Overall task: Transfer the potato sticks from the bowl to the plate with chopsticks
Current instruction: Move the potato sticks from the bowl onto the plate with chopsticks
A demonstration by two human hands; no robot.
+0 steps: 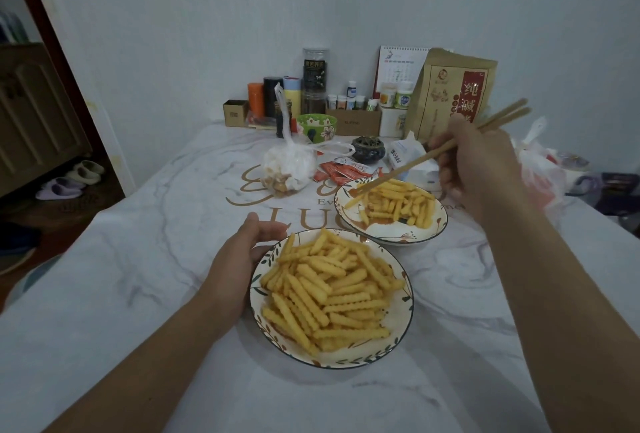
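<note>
While your left hand [242,256] cups the near leaf-patterned ceramic dish [403,325] at lower centre to steady it, your right hand [481,169], fingers clamped on wooden chopsticks [429,158], pinches a crinkle-cut yellow potato stick [354,202] above the farther dish [440,224], centre right.

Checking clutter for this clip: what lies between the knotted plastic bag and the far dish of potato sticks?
Head view: red sauce packets lie between the plastic bag and the far dish, on the tablecloth.
</note>
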